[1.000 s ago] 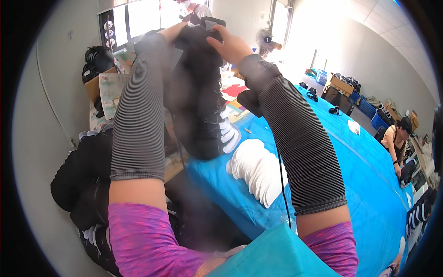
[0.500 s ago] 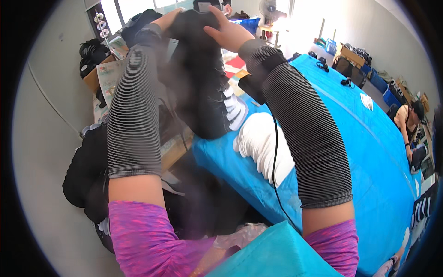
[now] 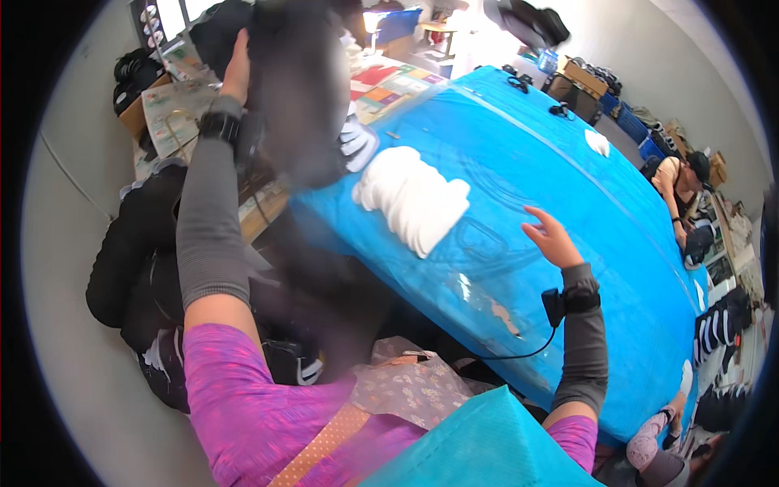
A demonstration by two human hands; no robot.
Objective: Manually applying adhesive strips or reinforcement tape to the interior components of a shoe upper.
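Note:
A tall dark stack (image 3: 296, 97), which looks like nested black caps, stands at the left end of the blue table cover; it is blurred. Along its left side lies my left hand (image 3: 236, 69), fingers stretched upward, partly hidden by the stack. My right hand (image 3: 553, 239) hovers over the blue table cover (image 3: 519, 162), fingers apart and holding nothing. Between the hands, nearer the stack, rests an overlapping pile of white curved pieces (image 3: 414, 203). White striped edges (image 3: 357, 142) show at the stack's lower right.
A blurred black object (image 3: 529, 22) is at the top edge; its kind is unclear. Black caps (image 3: 134, 252) are heaped at the left. A cable hangs from my right wrist device (image 3: 564, 302). At the far right a co-worker (image 3: 682, 187) handles a dark cap (image 3: 698, 243).
My right hand has left the stack and moved right and down over the blue cover. My left hand has lowered along the stack's side. The whole view has shifted.

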